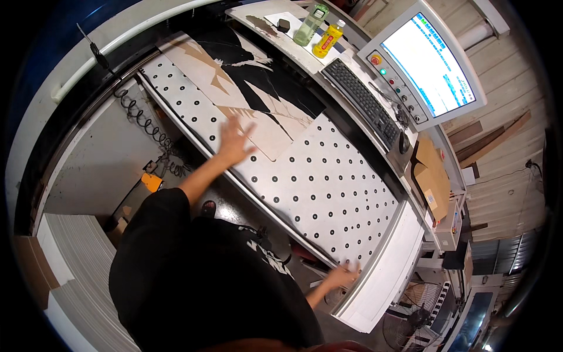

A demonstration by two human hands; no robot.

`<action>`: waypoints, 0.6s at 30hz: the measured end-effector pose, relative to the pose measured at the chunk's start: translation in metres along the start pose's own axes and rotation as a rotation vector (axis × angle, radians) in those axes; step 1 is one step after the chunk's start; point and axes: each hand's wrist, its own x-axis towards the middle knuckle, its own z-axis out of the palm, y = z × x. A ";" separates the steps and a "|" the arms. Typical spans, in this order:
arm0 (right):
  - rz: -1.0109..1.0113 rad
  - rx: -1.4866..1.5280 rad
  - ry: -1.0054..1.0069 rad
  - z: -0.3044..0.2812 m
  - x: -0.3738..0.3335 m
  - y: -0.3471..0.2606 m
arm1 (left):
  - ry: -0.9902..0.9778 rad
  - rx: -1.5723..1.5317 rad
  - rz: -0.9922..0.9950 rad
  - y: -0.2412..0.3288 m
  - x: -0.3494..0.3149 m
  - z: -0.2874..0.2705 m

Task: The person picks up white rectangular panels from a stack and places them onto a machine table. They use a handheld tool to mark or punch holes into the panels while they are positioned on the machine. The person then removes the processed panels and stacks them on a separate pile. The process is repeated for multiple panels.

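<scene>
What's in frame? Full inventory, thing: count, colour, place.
perforated table: 1, white with black dots, centre
flat sheet pieces: several, tan and black, table's far end
bottles: 2, one clear green, one yellow, far shelf
keyboard: 1, black, below screen
screen: 1, lit, upper right
cardboard boxes: 2, brown, right
coiled cable: 1, black, left
fan: 1, black, lower right
left hand: open, over tan sheet
right hand: on table's near corner
</scene>
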 end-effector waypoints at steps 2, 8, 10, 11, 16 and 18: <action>-0.383 0.003 -0.144 0.078 -0.031 -0.012 | -0.119 0.028 -0.207 -0.035 0.024 -0.015; -0.799 -0.249 -0.632 0.194 -0.130 -0.178 | -0.086 -0.084 -0.303 -0.107 0.060 -0.016; -0.875 -0.247 -0.663 0.215 -0.138 -0.203 | -0.103 -0.030 -0.288 -0.115 0.072 -0.017; -0.902 -0.246 -0.674 0.227 -0.140 -0.212 | -0.120 -0.018 -0.262 -0.117 0.078 -0.018; -1.000 -0.204 -0.759 0.252 -0.139 -0.238 | -0.140 -0.089 -0.278 -0.155 0.106 -0.030; -1.067 -0.165 -0.794 0.257 -0.141 -0.244 | -0.127 -0.082 -0.299 -0.178 0.111 -0.031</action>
